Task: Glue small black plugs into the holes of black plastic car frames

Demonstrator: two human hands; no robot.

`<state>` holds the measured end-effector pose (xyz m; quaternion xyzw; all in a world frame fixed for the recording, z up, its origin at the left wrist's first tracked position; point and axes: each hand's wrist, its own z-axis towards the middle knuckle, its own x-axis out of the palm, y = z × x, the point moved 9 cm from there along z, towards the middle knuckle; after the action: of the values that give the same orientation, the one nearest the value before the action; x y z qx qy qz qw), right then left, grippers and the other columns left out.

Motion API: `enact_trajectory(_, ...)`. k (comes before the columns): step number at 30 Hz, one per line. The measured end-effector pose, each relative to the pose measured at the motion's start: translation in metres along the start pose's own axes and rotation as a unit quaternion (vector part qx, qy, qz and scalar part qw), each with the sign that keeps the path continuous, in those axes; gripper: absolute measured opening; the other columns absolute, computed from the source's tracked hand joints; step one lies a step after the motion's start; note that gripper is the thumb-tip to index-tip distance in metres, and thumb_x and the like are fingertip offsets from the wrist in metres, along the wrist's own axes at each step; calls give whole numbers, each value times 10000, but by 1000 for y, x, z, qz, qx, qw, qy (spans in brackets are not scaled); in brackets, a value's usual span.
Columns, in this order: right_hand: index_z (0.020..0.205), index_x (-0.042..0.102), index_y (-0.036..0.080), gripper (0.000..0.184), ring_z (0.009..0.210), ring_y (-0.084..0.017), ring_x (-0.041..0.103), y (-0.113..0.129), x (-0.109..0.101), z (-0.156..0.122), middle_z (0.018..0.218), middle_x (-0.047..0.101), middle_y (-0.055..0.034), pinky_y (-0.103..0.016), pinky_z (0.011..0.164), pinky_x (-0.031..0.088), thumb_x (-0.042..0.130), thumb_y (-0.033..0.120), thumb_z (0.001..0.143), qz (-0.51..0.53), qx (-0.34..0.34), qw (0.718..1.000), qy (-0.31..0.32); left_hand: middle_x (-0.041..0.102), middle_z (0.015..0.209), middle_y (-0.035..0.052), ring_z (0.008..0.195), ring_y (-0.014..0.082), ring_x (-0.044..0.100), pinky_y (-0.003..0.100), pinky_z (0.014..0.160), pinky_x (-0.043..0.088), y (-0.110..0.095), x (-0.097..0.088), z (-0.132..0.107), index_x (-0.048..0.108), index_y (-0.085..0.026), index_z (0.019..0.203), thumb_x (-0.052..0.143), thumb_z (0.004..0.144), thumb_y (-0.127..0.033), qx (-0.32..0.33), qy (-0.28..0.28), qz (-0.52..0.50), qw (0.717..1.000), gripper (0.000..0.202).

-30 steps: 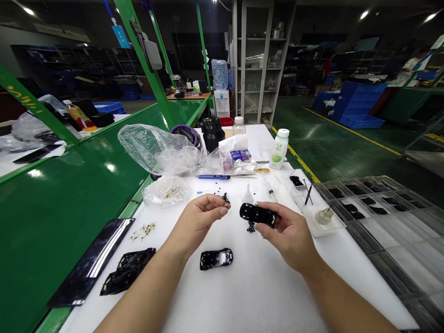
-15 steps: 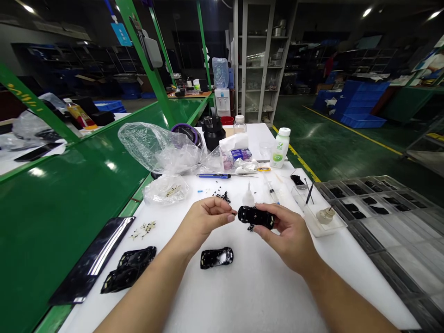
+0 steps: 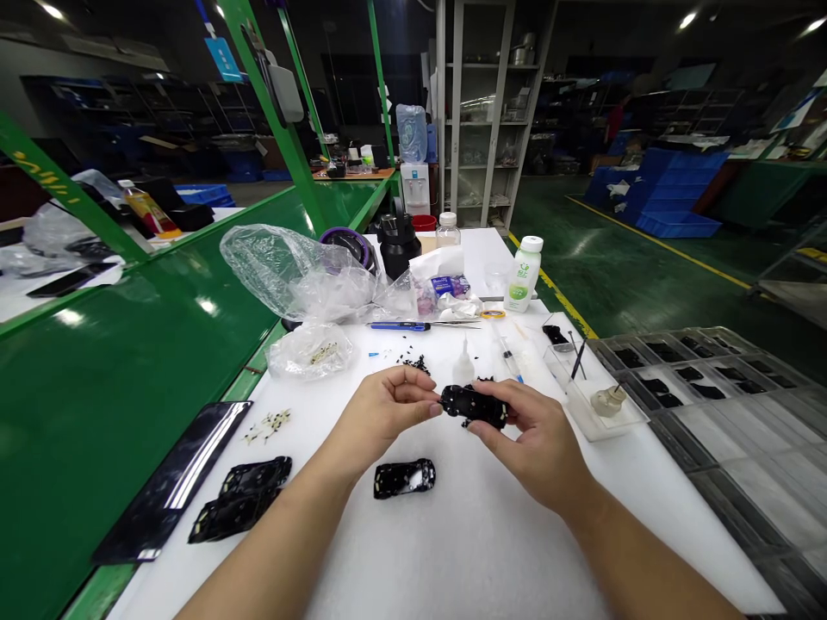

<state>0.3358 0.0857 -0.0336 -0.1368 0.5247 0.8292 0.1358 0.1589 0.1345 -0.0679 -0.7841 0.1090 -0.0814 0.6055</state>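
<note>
My right hand (image 3: 539,439) grips a small black plastic frame (image 3: 475,404) above the white table (image 3: 465,551). My left hand (image 3: 384,409) is pinched, with its fingertips touching the frame's left end; whatever sits between them is too small to name. A second black frame (image 3: 404,478) lies on the table just below my hands. A heap of tiny black parts (image 3: 413,363) lies beyond the left hand, and a small white dropper bottle (image 3: 463,368) stands behind the held frame.
Two more black frames (image 3: 239,499) and a long dark panel (image 3: 171,482) lie at the left edge. Crumpled plastic bags (image 3: 297,275), a blue knife (image 3: 404,326), a white bottle (image 3: 523,275) and a black flask (image 3: 397,245) stand at the back. Clear compartment trays (image 3: 698,370) lie at the right.
My left hand has moved right until its fingertips meet the frame's left end. My right hand has brought the frame slightly down and left.
</note>
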Motion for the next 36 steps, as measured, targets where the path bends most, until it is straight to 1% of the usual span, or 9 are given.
enact_trajectory(7, 1151, 662, 235, 325, 739, -114, 597, 4, 1, 0, 952, 668, -38, -238, 619, 520, 669, 259, 827, -24, -21, 999, 3, 709, 793, 30, 759, 139, 661, 269, 764, 499, -1, 1, -2, 625, -157, 866, 852, 584, -273, -9, -6, 32, 999, 380)
enact_trajectory(13, 1159, 650, 243, 335, 747, -105, 599, 5, 4, -1, 963, 666, -24, -216, 609, 517, 674, 226, 826, -21, -35, 999, 5, 689, 778, 28, 737, 133, 637, 259, 724, 486, -5, 3, -3, 631, -156, 848, 837, 579, -263, -2, -13, 36, 999, 356)
enact_trajectory(19, 1165, 647, 239, 344, 757, -105, 599, 9, 5, -1, 934, 664, -16, -218, 644, 517, 682, 209, 825, -17, -45, 999, 14, 675, 792, 12, 726, 94, 608, 223, 718, 476, -1, 6, -2, 631, -149, 846, 828, 608, -226, -9, 28, 13, 999, 318)
enact_trajectory(25, 1142, 662, 279, 352, 766, -89, 591, 6, 6, -1, 938, 658, 2, -191, 629, 504, 720, 231, 799, 23, -14, 999, 41, 695, 814, 13, 738, 87, 613, 219, 739, 464, 6, 10, -4, 650, -157, 868, 821, 621, -194, -25, 78, -10, 997, 302)
enact_trajectory(28, 1138, 664, 278, 346, 775, -93, 589, 2, 8, -1, 948, 652, -5, -196, 645, 512, 716, 227, 799, 37, -4, 998, 52, 716, 829, 26, 754, 95, 631, 228, 765, 454, 10, 10, -3, 660, -158, 886, 820, 633, -206, -43, 90, -12, 995, 303)
enact_trajectory(31, 1140, 655, 263, 340, 754, -93, 582, 3, 12, -1, 939, 645, -13, -202, 642, 514, 703, 223, 806, 27, -13, 998, 60, 712, 791, 22, 716, 86, 621, 223, 749, 439, 14, 8, -1, 659, -145, 857, 836, 608, -198, -57, 83, -20, 995, 310)
enact_trajectory(33, 1198, 621, 254, 416, 769, -102, 589, 8, 13, 0, 990, 634, -28, -222, 661, 531, 717, 244, 793, 3, -30, 997, 65, 698, 751, 12, 678, 76, 604, 216, 718, 429, 17, 7, 1, 654, -140, 855, 848, 580, -186, -70, 78, -36, 994, 339)
enact_trajectory(34, 1251, 589, 249, 496, 800, -114, 597, 12, 9, 0, 1052, 619, -45, -241, 686, 544, 735, 268, 778, -15, -46, 997, 59, 688, 729, 6, 658, 72, 594, 213, 699, 423, 19, 7, 2, 650, -138, 858, 853, 569, -182, -78, 77, -44, 993, 356)
enact_trajectory(36, 1337, 529, 238, 645, 908, -153, 606, 25, -8, -1, 1183, 563, -87, -295, 770, 560, 770, 317, 744, -60, -89, 994, 18, 664, 688, -8, 620, 66, 573, 208, 659, 413, 22, 6, 3, 638, -135, 861, 861, 549, -179, -97, 70, -57, 991, 386)
